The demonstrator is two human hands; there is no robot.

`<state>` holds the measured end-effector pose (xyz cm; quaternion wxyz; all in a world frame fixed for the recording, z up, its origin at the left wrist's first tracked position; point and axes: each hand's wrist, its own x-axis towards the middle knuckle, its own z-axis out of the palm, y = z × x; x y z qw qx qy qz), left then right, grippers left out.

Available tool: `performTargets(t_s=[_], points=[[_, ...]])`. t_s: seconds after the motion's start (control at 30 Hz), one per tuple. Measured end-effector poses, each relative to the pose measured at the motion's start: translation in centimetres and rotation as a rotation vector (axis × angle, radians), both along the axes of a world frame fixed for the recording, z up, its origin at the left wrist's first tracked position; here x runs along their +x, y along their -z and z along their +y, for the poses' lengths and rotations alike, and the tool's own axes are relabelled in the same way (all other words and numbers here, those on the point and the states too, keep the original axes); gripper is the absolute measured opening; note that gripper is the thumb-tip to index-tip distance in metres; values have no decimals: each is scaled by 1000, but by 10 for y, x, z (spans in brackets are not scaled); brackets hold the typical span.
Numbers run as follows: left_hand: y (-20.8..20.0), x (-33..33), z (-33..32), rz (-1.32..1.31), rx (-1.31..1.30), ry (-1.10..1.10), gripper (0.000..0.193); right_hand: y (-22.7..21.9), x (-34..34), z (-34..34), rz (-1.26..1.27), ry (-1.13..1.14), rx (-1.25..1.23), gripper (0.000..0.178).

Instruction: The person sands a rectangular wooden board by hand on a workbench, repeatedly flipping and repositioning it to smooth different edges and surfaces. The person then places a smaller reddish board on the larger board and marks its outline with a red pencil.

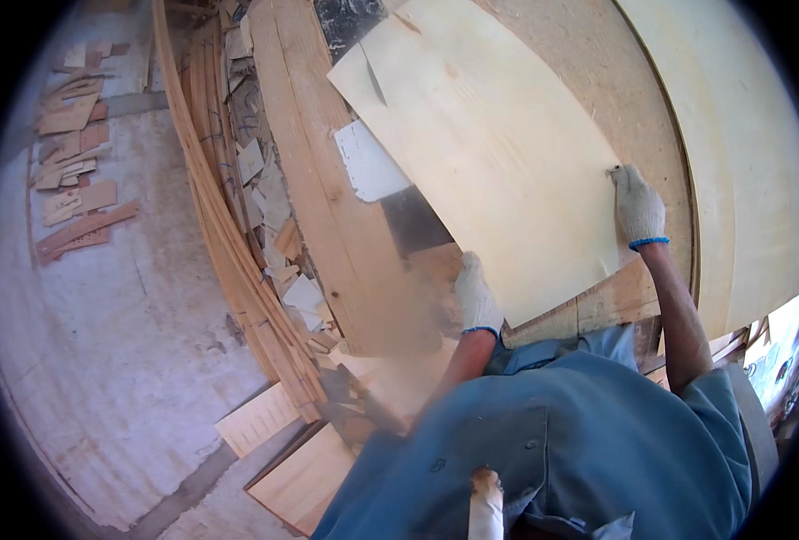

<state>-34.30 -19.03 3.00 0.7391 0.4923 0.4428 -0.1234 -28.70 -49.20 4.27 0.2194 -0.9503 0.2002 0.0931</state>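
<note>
A large pale wood veneer sheet (507, 171) lies slanted in front of me, with a split near its far left corner. My left hand (478, 295), in a white knitted glove with a blue cuff, is closed on the sheet's left edge near the close corner. On the opposite side, my right hand (640, 207), gloved the same way, pinches the right edge. The fingers under the sheet are hidden. Beneath it lies a wooden board (638, 90), and a white plate-like piece (370, 162) pokes out at its left.
Further right is another big pale sheet (732, 162). A thick plank (314, 162) runs along the left, beside long wooden strips (224, 234) and scattered veneer scraps (305, 297). Small offcuts (71, 112) lie on the concrete floor (138, 333) at far left.
</note>
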Motion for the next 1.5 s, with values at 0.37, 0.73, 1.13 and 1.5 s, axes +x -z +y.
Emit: performTargets(t_s=[0.37,0.73,1.13,1.5], points=[[6,6,3,11,-36,21,58,4,11,-3,-50,45,51,32],[7,5,7,-65,262,277,56,-12,16,2,39,26,16,29],[-22,-52,13,-10,158,241,57,13,-58,-2,29,-28,1,23],[39,-44,27,-100,-72,75,58,-1,-33,3,-63,-39,14,29]])
